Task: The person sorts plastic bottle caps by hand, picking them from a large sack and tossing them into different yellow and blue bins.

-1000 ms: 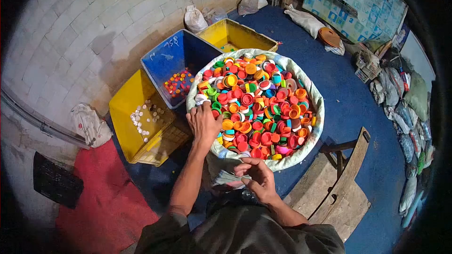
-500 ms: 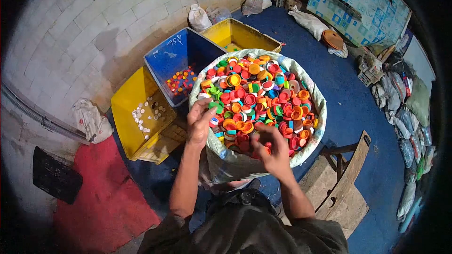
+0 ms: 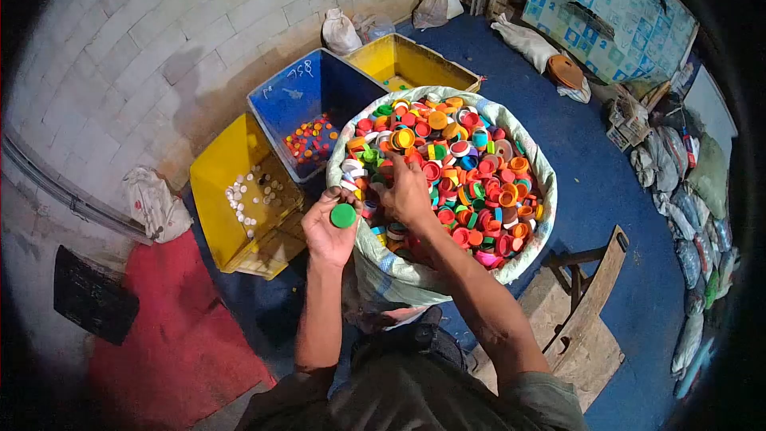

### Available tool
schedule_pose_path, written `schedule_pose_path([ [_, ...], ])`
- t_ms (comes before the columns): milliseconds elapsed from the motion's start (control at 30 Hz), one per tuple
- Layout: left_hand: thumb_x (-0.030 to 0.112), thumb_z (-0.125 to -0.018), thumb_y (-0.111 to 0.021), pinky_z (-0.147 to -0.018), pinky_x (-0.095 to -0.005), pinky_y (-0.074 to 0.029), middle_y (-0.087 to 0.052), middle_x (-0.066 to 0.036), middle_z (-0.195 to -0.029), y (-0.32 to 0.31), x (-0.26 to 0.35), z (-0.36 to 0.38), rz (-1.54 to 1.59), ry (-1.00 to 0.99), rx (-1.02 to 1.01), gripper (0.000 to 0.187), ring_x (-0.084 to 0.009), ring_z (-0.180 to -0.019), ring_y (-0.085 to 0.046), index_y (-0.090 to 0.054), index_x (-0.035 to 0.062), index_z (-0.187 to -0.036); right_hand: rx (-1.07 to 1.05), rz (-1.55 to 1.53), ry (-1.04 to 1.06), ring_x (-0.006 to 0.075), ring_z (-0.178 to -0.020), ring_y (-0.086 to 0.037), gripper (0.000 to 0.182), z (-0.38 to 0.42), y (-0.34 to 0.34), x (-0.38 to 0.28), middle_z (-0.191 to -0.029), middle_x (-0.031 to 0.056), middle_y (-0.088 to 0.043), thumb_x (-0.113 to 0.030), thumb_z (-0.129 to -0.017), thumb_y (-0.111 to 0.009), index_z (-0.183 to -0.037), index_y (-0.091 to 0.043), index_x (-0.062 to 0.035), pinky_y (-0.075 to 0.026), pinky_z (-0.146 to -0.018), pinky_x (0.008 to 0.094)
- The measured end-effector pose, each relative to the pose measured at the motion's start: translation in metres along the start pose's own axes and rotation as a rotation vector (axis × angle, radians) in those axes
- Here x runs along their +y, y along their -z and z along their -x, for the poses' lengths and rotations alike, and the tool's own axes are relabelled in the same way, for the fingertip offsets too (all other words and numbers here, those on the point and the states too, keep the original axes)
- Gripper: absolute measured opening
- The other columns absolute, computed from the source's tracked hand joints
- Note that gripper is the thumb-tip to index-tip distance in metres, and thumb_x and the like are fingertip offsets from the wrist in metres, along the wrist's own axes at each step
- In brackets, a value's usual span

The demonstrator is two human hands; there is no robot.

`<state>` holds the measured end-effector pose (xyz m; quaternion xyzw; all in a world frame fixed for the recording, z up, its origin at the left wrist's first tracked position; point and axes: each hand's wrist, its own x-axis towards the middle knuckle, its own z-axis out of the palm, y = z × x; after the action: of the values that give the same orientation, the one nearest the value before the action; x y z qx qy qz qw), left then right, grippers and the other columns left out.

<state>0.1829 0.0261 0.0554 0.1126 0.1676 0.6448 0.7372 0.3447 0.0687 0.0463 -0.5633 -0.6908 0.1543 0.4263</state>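
Observation:
My left hand (image 3: 329, 233) is turned palm up at the sack's left rim, its fingers curled round a green bottle cap (image 3: 343, 215). My right hand (image 3: 407, 194) reaches across to the left part of a heap of colourful bottle caps (image 3: 487, 179). Its thumb and forefinger are spread apart over the caps, with nothing visible between them; the other fingertips are partly hidden. The heap of red, orange, green, yellow, white and blue caps fills a large white woven sack (image 3: 545, 183) with a rolled rim.
Beyond the sack's left side stand a blue bin (image 3: 275, 96) with orange and red caps, a yellow bin (image 3: 214, 215) with white caps, and another yellow bin (image 3: 431, 64). A wooden stool (image 3: 586, 295) stands at right. Filled bags (image 3: 686, 215) line the right side.
My right hand has moved left and forward across the caps. My left hand has turned palm up and drawn slightly back, with the green cap still in it.

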Motion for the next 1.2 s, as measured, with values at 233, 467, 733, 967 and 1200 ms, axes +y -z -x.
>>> schedule_pose_path([
  [233, 0.005, -0.084, -0.056, -0.075, -0.0353, -0.047, -0.057, -0.006, -0.086, -0.002, 0.004, -0.006, -0.187, -0.028, 0.032, 0.01, -0.0172, -0.08, -0.055, -0.055, 0.0054, -0.093, 0.009, 0.201, -0.011, 0.0371, -0.091, -0.058, 0.049, 0.007, -0.004, -0.008, -0.093, 0.0175, -0.068, -0.008, -0.072, -0.071, -0.118, -0.055, -0.0016, -0.046, -0.081, 0.0434],
  [467, 0.003, -0.078, -0.073, -0.076, -0.0291, -0.048, -0.066, -0.009, -0.091, -0.003, 0.001, -0.048, -1.216, -0.352, -0.006, 0.028, -0.0169, -0.078, -0.062, -0.057, 0.0002, -0.1, 0.188, -0.428, -0.25, 0.0231, -0.083, -0.061, 0.033, 0.024, 0.018, -0.011, -0.092, 0.0134, -0.066, -0.005, -0.079, -0.069, -0.11, -0.059, -0.0005, -0.048, -0.073, 0.0357],
  [733, 0.004, -0.073, -0.074, -0.089, -0.0411, -0.038, -0.069, -0.007, -0.104, -0.013, -0.006, -0.092, -1.922, -0.569, -0.194, 0.042, -0.0292, -0.098, -0.056, -0.059, 0.007, -0.113, 0.236, -1.532, -0.814, 0.0213, -0.089, -0.059, 0.03, 0.075, 0.084, -0.018, -0.103, 0.0113, -0.055, 0.002, -0.084, -0.048, -0.114, -0.048, -0.0002, -0.051, -0.079, 0.0341],
  [967, 0.006, -0.076, -0.072, -0.085, -0.0397, -0.043, -0.07, -0.008, -0.095, -0.009, -0.015, -0.103, -2.025, -0.603, -0.2, 0.031, -0.0299, -0.098, -0.056, -0.063, 0.0067, -0.106, 0.267, -1.514, -0.812, 0.0199, -0.088, -0.059, 0.028, 0.08, 0.101, -0.003, -0.104, 0.0083, -0.056, -0.001, -0.083, -0.054, -0.11, -0.051, -0.0023, -0.05, -0.08, 0.0346],
  [1200, 0.004, -0.078, -0.071, -0.075, -0.0357, -0.048, -0.069, -0.008, -0.085, -0.015, -0.02, -0.098, -1.796, -0.614, -0.11, 0.02, -0.028, -0.079, -0.063, -0.064, 0.0048, -0.097, 0.194, -0.585, -0.457, 0.0158, -0.094, -0.061, 0.038, 0.056, 0.102, 0.037, -0.103, 0.0088, -0.063, -0.001, -0.079, -0.066, -0.115, -0.055, 0.0002, -0.05, -0.08, 0.0305],
])
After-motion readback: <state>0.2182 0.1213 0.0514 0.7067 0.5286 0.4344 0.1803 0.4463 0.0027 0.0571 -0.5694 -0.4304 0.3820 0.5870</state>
